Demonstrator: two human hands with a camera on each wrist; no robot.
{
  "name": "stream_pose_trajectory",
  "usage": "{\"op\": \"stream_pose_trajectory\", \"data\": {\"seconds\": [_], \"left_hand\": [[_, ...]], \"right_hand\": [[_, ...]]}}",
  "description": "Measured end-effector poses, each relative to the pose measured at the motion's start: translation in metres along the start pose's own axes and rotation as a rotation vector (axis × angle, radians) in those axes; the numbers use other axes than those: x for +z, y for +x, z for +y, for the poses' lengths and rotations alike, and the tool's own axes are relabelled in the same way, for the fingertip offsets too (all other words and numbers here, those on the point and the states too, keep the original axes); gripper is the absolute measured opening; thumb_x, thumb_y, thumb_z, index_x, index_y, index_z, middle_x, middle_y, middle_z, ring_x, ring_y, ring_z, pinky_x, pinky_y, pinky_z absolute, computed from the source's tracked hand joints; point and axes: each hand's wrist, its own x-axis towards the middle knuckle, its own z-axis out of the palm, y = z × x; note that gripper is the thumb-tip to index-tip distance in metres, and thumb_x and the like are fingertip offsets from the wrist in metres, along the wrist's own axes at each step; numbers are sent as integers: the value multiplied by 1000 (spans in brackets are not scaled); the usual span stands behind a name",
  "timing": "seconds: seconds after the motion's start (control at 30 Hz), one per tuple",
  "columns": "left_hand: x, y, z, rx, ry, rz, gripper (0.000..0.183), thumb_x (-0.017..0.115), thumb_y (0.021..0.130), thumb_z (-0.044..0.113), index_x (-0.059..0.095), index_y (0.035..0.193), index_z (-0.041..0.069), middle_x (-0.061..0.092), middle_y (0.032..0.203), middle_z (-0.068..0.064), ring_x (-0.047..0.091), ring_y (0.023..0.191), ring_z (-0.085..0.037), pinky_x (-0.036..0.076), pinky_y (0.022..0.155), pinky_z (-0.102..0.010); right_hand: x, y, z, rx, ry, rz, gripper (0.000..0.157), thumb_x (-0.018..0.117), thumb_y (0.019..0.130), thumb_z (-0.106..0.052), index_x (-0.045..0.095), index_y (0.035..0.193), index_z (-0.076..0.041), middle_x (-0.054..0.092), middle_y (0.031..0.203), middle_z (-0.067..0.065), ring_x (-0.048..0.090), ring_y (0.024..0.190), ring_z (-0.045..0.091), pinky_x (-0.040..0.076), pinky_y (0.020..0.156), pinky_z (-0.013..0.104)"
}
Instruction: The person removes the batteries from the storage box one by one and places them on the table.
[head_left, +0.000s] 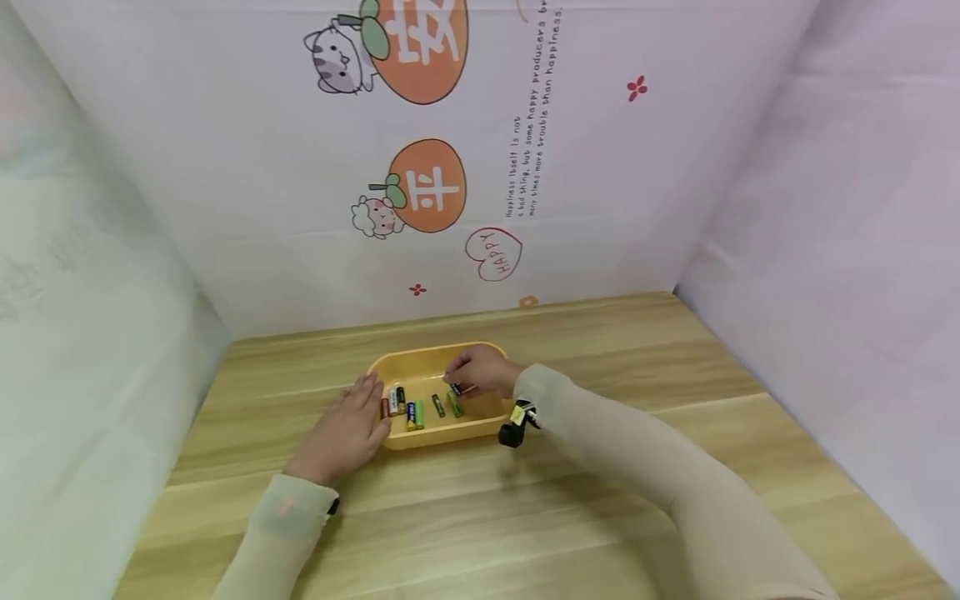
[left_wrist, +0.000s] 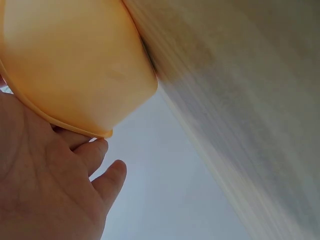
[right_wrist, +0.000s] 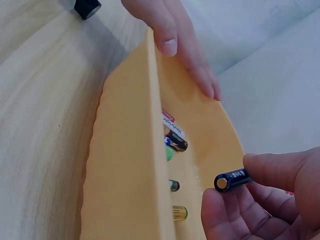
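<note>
A shallow orange-yellow plastic bin [head_left: 442, 434] sits on the table. My left hand [head_left: 347, 429] rests on its left end, fingers fairly straight over the rim; the left wrist view shows the palm side by the bin's outer wall [left_wrist: 80, 65]. Over the bin's right half, my right hand [head_left: 483, 371] pinches a dark blue battery [right_wrist: 232, 180] between thumb and fingers, lifted off the floor. Below lie a green battery [head_left: 454, 404] and a dark green battery [head_left: 438, 406]. Farther left are a blue-gold battery [head_left: 410, 416], a light green one [head_left: 419, 414], and white, black and red ones.
The wood-grain table [head_left: 450, 517] spreads around the bin. A printed white sheet [head_left: 585, 167] hangs behind it, with pale sheets on the left and right sides. A small black device [head_left: 514, 429] is strapped at the right wrist.
</note>
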Motion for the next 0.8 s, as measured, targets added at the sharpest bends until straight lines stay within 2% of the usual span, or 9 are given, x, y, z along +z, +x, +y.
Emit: {"op": "stream_pose_trajectory", "data": {"seconds": [0.17, 0.27, 0.47, 0.8], "left_hand": [[5, 14, 11, 31, -15, -24, 66, 37, 104, 38, 23, 151, -5, 13, 159, -18, 10, 146, -32, 14, 116, -48], [6, 16, 14, 32, -10, -30, 67, 37, 104, 39, 22, 152, -5, 12, 160, -18, 10, 146, -32, 14, 116, -49], [4, 9, 10, -14, -5, -19, 66, 37, 104, 39, 23, 151, -4, 13, 159, -17, 10, 146, -30, 16, 116, -45], [-4, -2, 1, -29, 0, -12, 66, 38, 104, 38, 23, 151, -4, 14, 159, -17, 13, 146, -30, 17, 116, -43]], "right_hand": [[-21, -13, 9, 17, 17, 45, 12, 65, 93, -6, 65, 102, 2, 63, 92, 14, 63, 74, 20, 58, 75, 42], [-29, -17, 13, 34, 21, 58, 13, 65, 93, -7, 65, 102, 2, 63, 91, 13, 61, 73, 19, 57, 77, 43], [-31, -18, 11, 17, 24, 37, 19, 65, 93, -9, 64, 107, 4, 63, 98, 19, 62, 74, 19, 56, 81, 46], [-33, -19, 1, -2, 39, 28, 19, 62, 95, -8, 61, 110, 5, 60, 108, 27, 62, 75, 19, 53, 86, 49]]}}
